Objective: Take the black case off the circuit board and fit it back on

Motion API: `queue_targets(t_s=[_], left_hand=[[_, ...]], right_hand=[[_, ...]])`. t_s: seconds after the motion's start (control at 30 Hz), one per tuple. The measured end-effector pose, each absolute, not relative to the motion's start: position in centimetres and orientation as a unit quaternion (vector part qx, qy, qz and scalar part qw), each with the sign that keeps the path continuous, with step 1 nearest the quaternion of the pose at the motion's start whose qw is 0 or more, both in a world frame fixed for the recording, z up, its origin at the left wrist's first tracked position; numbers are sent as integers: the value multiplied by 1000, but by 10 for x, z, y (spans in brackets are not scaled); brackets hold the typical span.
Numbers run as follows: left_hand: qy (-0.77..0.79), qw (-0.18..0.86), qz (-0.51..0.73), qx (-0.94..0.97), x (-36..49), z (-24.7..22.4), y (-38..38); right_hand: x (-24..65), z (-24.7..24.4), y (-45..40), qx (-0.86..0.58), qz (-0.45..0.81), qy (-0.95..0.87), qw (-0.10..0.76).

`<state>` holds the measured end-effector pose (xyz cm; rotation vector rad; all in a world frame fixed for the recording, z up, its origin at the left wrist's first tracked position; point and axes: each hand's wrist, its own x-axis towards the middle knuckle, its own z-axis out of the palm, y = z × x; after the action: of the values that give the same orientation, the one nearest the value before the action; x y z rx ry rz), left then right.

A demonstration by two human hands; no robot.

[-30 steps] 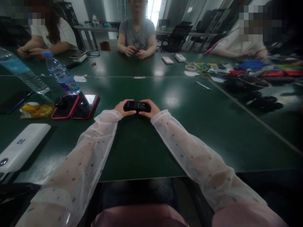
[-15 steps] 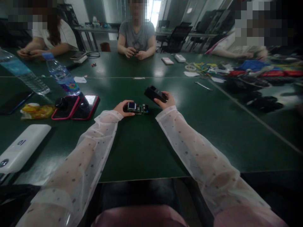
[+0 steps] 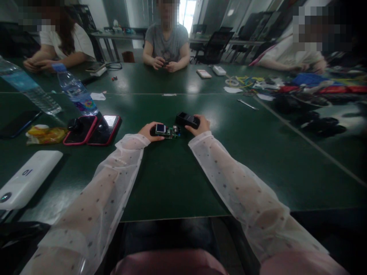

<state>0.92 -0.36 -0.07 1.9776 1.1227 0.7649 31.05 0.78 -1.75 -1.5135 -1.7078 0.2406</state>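
The left hand's fingers [image 3: 159, 139] pinch the left end of a circuit board [image 3: 169, 131] low over the green table [image 3: 172, 183]; the right hand's fingers [image 3: 189, 129] grip a black casing [image 3: 187, 119] just beyond the board's right end

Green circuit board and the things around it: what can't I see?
- Head view: the left end of the green circuit board, behind the left hand.
- Head view: the inside of the black plastic case, too dark.
- Head view: the top of the leftmost clear plastic bottle, cut off by the edge.
- Head view: what the grey-shirted person holds, too small.
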Motion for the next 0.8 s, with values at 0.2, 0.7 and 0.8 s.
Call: queue_targets(t_s=[0.2, 0.7, 0.8], left_hand=[[429, 349, 295, 779, 10, 1, -4], [423, 338, 286, 791, 8, 0, -2], [421, 338, 289, 791, 8, 0, -2]], right_hand=[[314, -21, 15, -604, 73, -691, 390], [304, -2, 2, -566, 137, -664, 469], [290, 12, -10, -502, 192, -696, 476]])
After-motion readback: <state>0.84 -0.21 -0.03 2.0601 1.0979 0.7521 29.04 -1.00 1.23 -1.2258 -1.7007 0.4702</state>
